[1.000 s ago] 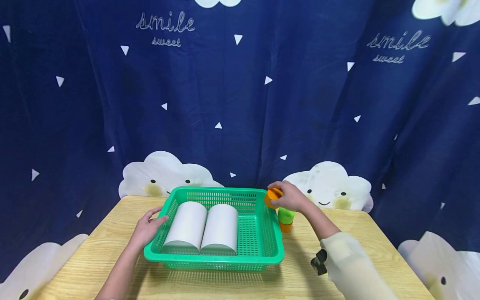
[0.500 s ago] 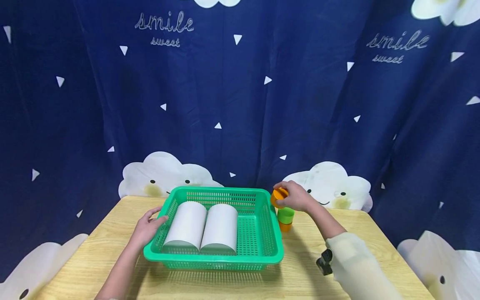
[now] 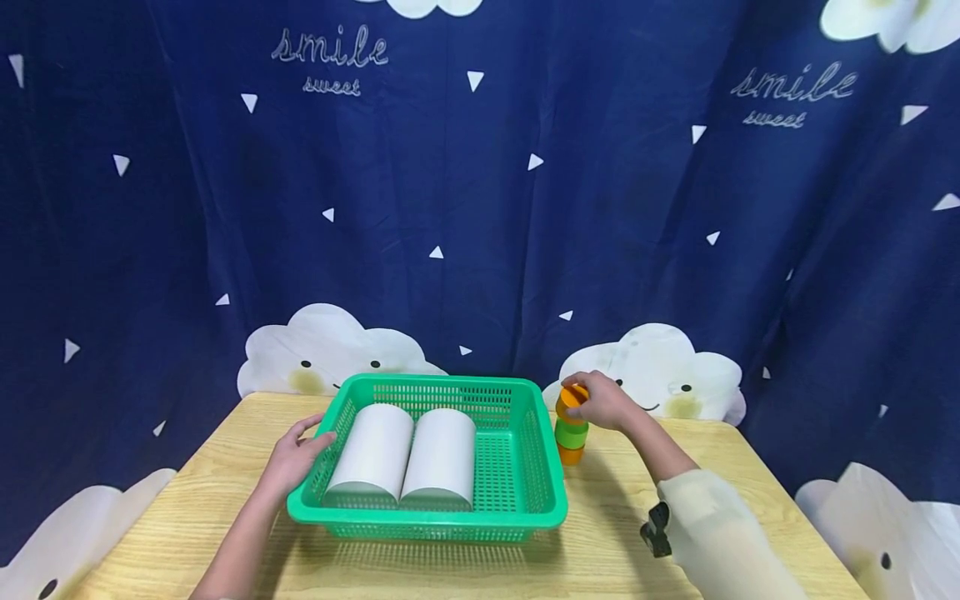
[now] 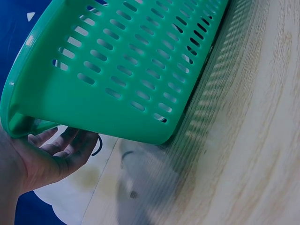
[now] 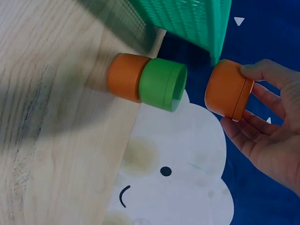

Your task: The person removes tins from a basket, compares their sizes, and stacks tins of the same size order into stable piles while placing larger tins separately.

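My right hand (image 3: 609, 402) pinches an orange cup (image 5: 227, 89) between thumb and fingers. It is held over a green cup (image 5: 159, 84), which stands on another orange cup (image 5: 125, 77) beside the basket. In the right wrist view a gap shows between the held cup and the green one, whose open mouth faces it. At the left, my left hand (image 3: 294, 454) grips the rim of a green plastic basket (image 3: 450, 518), thumb over the edge and fingers outside. Inside the basket lie two white half-round blocks (image 3: 372, 454), side by side, in its left and middle part.
A light wooden table (image 3: 637, 517) carries everything. Behind it hangs a dark blue curtain (image 3: 480, 208) with white clouds and triangles. The cup stack stands close to the basket's right wall, near the table's back edge.
My right hand has carried the orange cup rightward, from the basket's back right corner to above the green cup. The left hand and the basket stay in place.
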`<state>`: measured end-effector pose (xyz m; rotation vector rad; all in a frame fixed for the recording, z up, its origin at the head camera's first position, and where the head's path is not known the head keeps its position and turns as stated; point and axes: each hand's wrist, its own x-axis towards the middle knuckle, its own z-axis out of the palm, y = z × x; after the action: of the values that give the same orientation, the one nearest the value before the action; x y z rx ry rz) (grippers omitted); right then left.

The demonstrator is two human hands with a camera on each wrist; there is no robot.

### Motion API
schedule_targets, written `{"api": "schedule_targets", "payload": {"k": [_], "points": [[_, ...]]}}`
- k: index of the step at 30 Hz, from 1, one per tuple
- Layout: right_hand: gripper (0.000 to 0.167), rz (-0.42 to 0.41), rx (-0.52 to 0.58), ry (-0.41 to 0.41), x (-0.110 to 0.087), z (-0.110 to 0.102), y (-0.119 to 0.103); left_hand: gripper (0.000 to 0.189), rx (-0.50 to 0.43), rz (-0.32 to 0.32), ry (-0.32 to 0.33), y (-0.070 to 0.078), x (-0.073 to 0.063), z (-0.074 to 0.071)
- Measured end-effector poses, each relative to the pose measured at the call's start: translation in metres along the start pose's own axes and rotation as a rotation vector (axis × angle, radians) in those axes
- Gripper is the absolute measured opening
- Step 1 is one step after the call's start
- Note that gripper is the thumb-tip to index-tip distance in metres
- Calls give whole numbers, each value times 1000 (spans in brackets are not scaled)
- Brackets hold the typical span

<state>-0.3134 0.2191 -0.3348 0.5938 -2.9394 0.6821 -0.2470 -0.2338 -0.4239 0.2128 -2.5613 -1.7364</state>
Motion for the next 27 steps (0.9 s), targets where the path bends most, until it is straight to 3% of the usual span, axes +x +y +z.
{"api": "schedule_targets", "payload": {"k": [27], "points": [[49, 38, -23, 16, -1, 13, 20, 64, 15, -6, 9, 0, -1, 0]]}}
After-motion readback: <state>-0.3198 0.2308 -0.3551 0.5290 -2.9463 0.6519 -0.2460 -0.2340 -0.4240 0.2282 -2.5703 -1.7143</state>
